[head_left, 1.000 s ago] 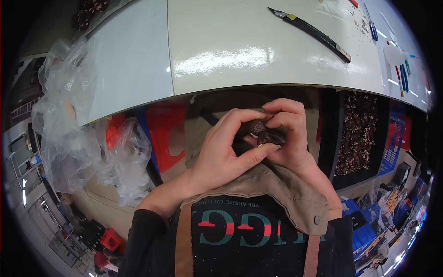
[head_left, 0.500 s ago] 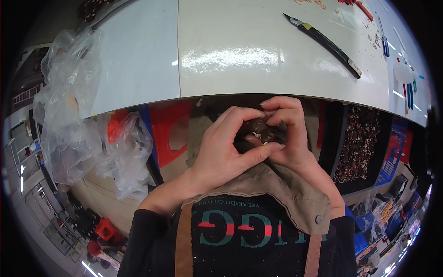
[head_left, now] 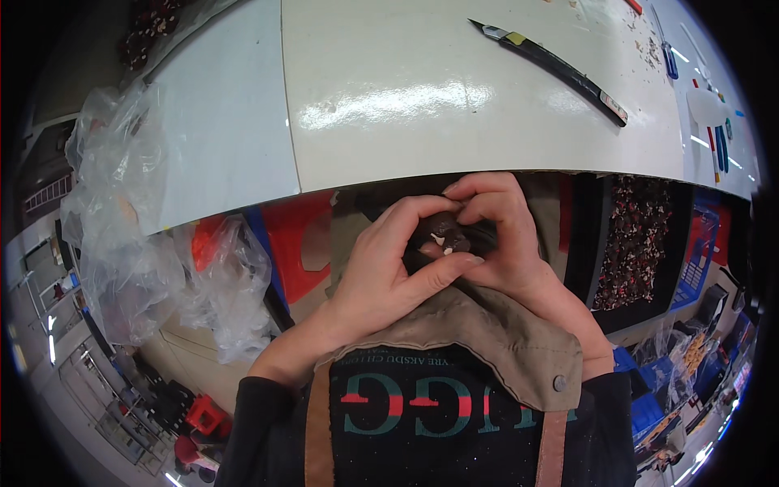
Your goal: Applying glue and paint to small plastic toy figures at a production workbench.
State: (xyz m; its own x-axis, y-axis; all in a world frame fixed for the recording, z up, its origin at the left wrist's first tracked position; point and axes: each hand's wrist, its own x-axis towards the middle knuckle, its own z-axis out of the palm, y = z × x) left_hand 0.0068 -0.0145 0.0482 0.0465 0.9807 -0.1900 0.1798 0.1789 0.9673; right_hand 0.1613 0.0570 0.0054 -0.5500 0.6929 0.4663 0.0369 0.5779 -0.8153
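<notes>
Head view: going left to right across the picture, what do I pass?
Clear plastic bags → red panel under the table edge → left hand → small dark object pinched by both hands → right hand → tray of dark pieces → blue crate.

Glossy, smooth white table point(head_left: 422, 105); crinkled clear plastic bags point(head_left: 138, 243) at left; matt tan cloth apron point(head_left: 487, 341) near; small dark, rough-looking object point(head_left: 442, 231) with a pale spot; long black knife point(head_left: 552, 69), matt, far right.
</notes>
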